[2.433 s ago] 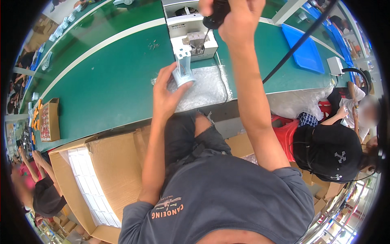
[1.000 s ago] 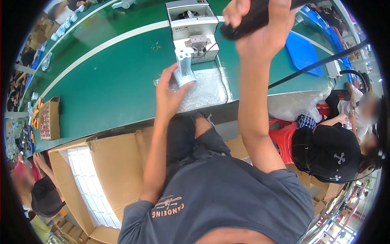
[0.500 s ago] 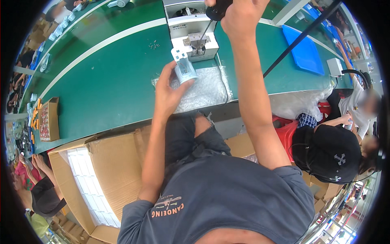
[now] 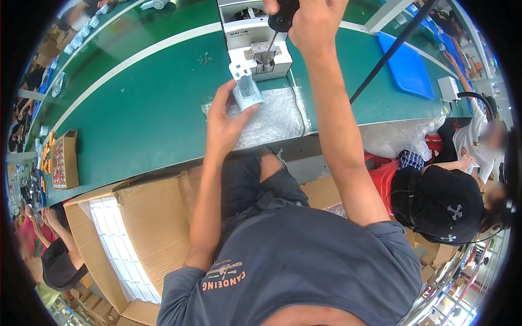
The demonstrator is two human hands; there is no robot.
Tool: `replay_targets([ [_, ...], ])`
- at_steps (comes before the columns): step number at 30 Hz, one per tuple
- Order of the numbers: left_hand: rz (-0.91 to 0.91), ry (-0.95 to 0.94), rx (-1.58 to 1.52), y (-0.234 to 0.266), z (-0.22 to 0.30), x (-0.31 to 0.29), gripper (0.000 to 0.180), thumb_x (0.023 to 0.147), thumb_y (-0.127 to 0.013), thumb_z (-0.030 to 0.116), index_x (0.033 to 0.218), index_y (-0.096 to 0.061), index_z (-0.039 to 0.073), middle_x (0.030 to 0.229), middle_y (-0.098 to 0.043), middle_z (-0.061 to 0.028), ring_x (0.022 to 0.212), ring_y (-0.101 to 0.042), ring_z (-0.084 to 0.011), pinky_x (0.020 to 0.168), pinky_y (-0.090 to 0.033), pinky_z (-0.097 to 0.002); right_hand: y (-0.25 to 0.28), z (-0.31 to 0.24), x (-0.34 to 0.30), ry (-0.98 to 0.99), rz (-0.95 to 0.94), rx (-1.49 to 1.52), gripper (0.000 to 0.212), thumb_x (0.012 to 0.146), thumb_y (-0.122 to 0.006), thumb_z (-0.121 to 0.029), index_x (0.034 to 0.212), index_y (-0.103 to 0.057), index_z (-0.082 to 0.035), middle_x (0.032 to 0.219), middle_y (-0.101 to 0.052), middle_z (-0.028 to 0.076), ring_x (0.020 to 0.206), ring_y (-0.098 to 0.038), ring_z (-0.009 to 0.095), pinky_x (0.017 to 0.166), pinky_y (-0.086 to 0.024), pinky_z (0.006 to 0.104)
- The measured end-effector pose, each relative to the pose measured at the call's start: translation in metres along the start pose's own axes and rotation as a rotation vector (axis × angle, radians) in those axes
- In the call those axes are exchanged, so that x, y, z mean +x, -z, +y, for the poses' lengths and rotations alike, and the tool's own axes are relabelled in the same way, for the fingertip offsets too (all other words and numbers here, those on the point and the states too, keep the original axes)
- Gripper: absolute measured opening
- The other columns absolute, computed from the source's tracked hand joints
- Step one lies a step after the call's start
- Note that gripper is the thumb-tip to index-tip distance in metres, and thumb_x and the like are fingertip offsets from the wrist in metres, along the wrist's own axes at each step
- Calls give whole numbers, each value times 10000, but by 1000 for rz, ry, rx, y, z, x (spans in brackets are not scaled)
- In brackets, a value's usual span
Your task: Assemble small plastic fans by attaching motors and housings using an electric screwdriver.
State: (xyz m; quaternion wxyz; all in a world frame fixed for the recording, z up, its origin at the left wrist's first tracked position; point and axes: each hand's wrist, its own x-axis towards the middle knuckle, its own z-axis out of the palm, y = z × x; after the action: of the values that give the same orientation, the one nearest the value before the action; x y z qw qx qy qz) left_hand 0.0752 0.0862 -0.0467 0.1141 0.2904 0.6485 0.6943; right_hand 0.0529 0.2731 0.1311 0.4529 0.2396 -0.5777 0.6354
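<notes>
My left hand [image 4: 227, 119] grips a pale blue plastic housing [image 4: 248, 96] by its wide lower end, above a sheet of bubble wrap [image 4: 274, 117]. A white, slotted plate tops the housing. Raised at the top of the view, my right hand [image 4: 315, 27] is closed round a black electric screwdriver [image 4: 284, 17]. Its thin bit slants down to the metal outlet on the front of a white screw feeder [image 4: 238, 44]. Whether a screw sits on the bit is too small to tell. The housing is just left of and nearer than that outlet.
Small screws [image 4: 204, 57] lie scattered on the green bench [image 4: 147, 103]. A blue tray [image 4: 405, 65] is at the right. At the left stand a small box of parts [image 4: 66, 160] and, lower, an open carton [image 4: 149, 228] with white pieces. A co-worker in a black cap [image 4: 440, 204] sits at my right.
My right hand has shifted slightly left and the screwdriver with it, its bit still at the feeder's outlet. The left hand holds the housing in nearly the same place.
</notes>
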Motion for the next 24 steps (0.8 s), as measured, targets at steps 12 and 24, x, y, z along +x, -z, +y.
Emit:
replay_targets([
  [12, 59, -53, 174, -3, -5, 5, 644, 793, -859, 70, 1361, -580, -45, 1233, -638, -129, 1120, -649, -231, 996, -496, -335, -12, -36, -26, -3, -14, 222, 408, 1092, -527, -229, 1397, -441, 29, 689, -578, 69, 489, -523, 109, 455, -444, 236],
  [24, 62, -59, 167, -4, -5, 4, 652, 784, -868, 73, 1364, -594, -40, 1273, -635, -139, 1149, -644, -241, 1013, -496, -350, -21, -31, -35, -90, -23, 64, 367, 1073, -564, -169, 1362, -452, 28, 740, -592, 68, 526, -542, 99, 473, -437, 222],
])
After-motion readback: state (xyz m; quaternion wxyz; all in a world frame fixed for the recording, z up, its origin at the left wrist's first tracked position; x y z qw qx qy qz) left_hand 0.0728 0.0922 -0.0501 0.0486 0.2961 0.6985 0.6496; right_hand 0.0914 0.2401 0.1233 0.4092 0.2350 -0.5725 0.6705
